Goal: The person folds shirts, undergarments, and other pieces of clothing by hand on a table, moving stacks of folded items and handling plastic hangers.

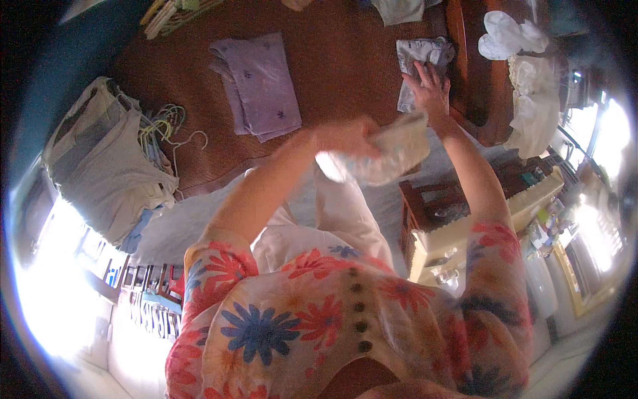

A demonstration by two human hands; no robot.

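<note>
My left hand (351,137), blurred, grips a pale patterned folded cloth (403,149) above the front edge of a brown mat (339,65). My right hand (429,95) lies with spread fingers on a folded grey-and-white printed cloth (406,55), covering part of it. A lilac folded cloth (264,90) with small dark flower motifs rests on the mat, left of both hands.
Pale garments (99,149) are heaped at the left beside several tangled clothes hangers (162,127). A folded light cloth (398,11) lies at the far side. Dark polished wood (471,65) borders the mat on the right, with white lacy fabric (536,104) beyond.
</note>
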